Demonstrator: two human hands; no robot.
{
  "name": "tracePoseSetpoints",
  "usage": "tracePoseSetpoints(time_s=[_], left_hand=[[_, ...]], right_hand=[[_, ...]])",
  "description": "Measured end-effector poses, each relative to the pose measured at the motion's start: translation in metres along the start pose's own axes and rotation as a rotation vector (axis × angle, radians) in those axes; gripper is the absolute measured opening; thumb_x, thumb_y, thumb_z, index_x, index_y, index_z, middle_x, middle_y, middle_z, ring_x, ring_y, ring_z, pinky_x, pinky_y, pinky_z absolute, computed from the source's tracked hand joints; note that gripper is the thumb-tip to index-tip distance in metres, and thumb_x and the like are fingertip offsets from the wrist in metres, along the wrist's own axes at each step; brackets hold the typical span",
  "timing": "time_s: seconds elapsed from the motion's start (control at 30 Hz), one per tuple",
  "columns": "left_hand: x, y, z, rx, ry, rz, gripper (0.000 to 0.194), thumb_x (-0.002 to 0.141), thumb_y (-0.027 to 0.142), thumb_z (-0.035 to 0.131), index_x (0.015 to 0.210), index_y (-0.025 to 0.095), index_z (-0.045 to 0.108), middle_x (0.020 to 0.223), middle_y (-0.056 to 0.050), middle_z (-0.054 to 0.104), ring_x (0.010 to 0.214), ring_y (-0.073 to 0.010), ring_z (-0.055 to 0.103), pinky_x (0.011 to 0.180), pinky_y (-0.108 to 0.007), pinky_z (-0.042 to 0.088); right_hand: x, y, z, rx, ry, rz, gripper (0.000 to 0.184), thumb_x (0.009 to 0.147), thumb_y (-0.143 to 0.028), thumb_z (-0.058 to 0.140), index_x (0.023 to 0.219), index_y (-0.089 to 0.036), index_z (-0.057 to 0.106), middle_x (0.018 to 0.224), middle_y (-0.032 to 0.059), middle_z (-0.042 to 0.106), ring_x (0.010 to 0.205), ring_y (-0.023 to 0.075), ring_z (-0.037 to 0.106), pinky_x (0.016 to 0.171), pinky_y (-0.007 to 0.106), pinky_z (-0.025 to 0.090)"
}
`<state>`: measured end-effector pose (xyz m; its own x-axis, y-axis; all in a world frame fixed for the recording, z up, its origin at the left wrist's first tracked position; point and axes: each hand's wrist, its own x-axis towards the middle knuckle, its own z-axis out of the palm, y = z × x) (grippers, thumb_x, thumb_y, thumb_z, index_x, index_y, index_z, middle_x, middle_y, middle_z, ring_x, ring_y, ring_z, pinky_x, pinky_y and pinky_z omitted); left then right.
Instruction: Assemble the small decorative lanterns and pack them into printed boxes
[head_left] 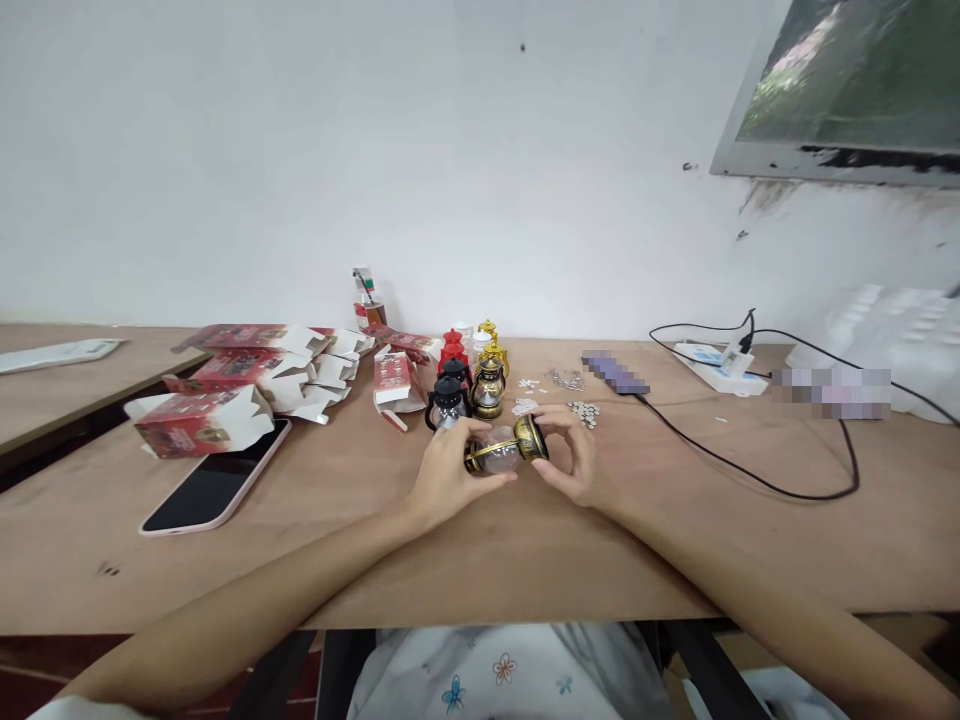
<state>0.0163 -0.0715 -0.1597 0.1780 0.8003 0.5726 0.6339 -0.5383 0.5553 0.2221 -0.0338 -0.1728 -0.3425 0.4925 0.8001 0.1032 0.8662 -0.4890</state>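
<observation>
A small black-and-gold lantern (501,455) with a clear globe lies sideways between my two hands, a little above the table. My left hand (454,465) wraps round its top end, hiding part of it. Fingers and thumb of my right hand (574,455) grip the dark gold base at the other end. Just beyond stand several similar lanterns: a black one (450,398), a bronze one (490,388), a red one (454,348) and a gold one (491,335). Small round silvery pieces (583,412) lie in a pile behind my right hand.
Several red-and-white cartons (202,420) lie at left, beside a phone (217,480). A bottle (367,305) stands by the wall. Wire pieces (566,379) and white bits (525,405) lie beyond my hands. At right are a power strip (720,370) and a black cable (750,485).
</observation>
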Motion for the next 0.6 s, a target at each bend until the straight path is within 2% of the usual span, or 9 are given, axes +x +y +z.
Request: tracePoseSetpoints(time_s=[0.13,0.23,0.33,0.43,0.6], left_hand=[[0.004,-0.002,-0.01,-0.052,0.132,0.096,0.06,0.06,0.045,0.08,0.104,0.019,0.05,0.091,-0.004,0.069,0.085,-0.0213,0.067,0.079,-0.034,0.052],[0.006,0.001,-0.018,-0.051,0.14,0.135,0.055,0.064,0.043,0.076,0.108,0.02,0.051,0.084,0.0,0.069,0.075,-0.0175,0.068,0.068,-0.027,0.053],[0.009,0.003,-0.022,-0.053,0.221,0.111,0.051,0.068,0.038,0.072,0.109,0.019,0.05,0.077,0.001,0.068,0.067,-0.0145,0.067,0.057,-0.021,0.051],[0.011,0.003,-0.022,-0.066,0.272,0.124,0.046,0.07,0.034,0.072,0.109,0.018,0.052,0.088,-0.003,0.069,0.074,-0.0143,0.067,0.059,-0.021,0.053],[0.012,0.0,-0.017,-0.137,0.161,0.134,0.047,0.077,0.03,0.066,0.12,0.019,0.053,0.118,-0.009,0.063,0.101,-0.0195,0.063,0.071,-0.025,0.058]], right_hand=[[0.005,-0.002,0.005,0.299,0.039,0.225,0.029,0.077,-0.034,0.067,0.1,-0.028,0.051,0.116,0.0059,0.054,0.103,0.0206,0.057,0.079,0.036,0.054],[0.008,-0.006,0.011,0.577,0.051,0.452,0.031,0.072,-0.034,0.072,0.094,-0.027,0.051,0.108,0.0016,0.056,0.087,0.0163,0.06,0.064,0.031,0.057],[0.011,-0.009,0.014,0.815,0.125,0.661,0.028,0.069,-0.028,0.073,0.089,-0.025,0.054,0.093,-0.0021,0.059,0.076,0.0116,0.06,0.063,0.026,0.057],[0.013,-0.01,0.014,0.977,0.186,0.808,0.026,0.067,-0.024,0.072,0.087,-0.023,0.057,0.088,-0.0025,0.064,0.076,0.0105,0.062,0.071,0.025,0.057],[0.012,-0.005,0.014,1.082,0.276,0.952,0.024,0.067,-0.022,0.071,0.088,-0.023,0.058,0.091,-0.0028,0.068,0.081,0.0121,0.064,0.076,0.028,0.057]])
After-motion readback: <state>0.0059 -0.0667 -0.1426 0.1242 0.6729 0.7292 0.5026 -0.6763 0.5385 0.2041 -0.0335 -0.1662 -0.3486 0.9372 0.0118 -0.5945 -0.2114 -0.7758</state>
